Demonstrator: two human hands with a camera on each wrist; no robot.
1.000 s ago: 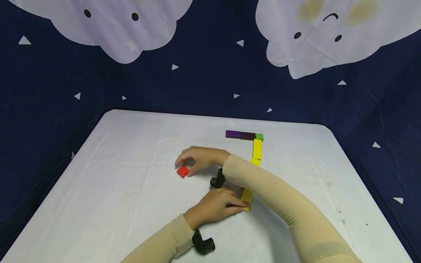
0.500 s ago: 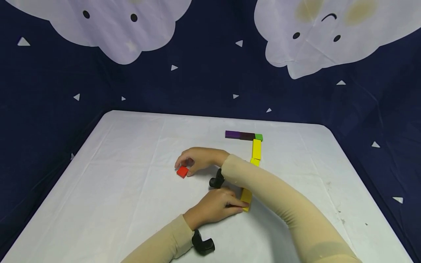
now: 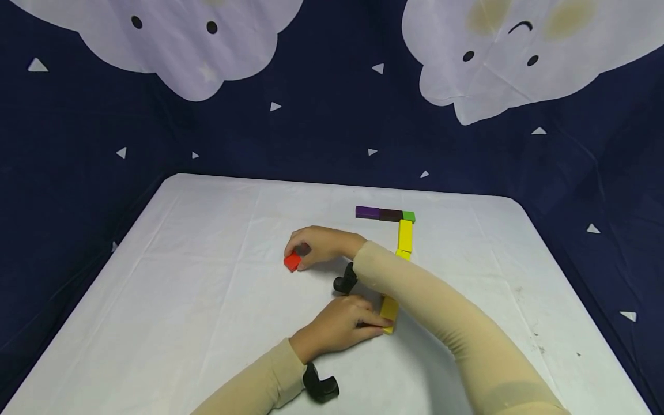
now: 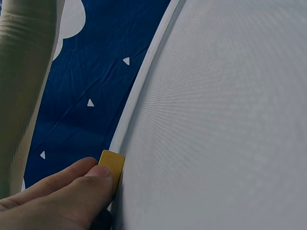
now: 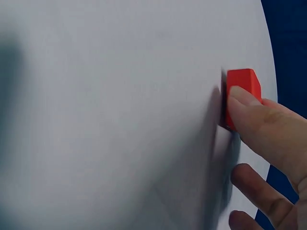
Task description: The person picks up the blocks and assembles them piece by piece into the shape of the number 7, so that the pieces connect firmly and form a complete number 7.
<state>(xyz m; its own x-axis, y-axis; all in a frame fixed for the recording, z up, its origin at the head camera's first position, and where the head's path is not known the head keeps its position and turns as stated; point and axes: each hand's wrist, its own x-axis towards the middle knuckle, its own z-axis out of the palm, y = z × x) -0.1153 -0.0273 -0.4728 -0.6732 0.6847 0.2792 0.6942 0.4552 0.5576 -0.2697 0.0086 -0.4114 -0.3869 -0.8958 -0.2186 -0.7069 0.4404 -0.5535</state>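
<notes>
My right hand (image 3: 323, 244) pinches a small red block (image 3: 292, 261) between thumb and fingers, left of the table's middle. In the right wrist view the red block (image 5: 243, 79) stays close to the white surface, with a dark shadow beside it. Nearer to me, my left hand (image 3: 337, 324) grips the near end of a yellow block (image 3: 389, 308). The left wrist view has thumb and finger on that yellow block's end (image 4: 112, 163). Further yellow blocks (image 3: 405, 235) line up behind it, partly hidden under my right forearm.
At the far end of the yellow line, a green block (image 3: 408, 216), a dark brown block (image 3: 391, 214) and a purple block (image 3: 367, 212) run leftward. My right sleeve (image 3: 441, 300) crosses above the line. A white cloth covers the table (image 3: 171, 276); a navy curtain (image 3: 332, 132) hangs behind.
My right hand has closed on the red block and shifted it slightly away from me and to the right. The left hand holds its place on the yellow block.
</notes>
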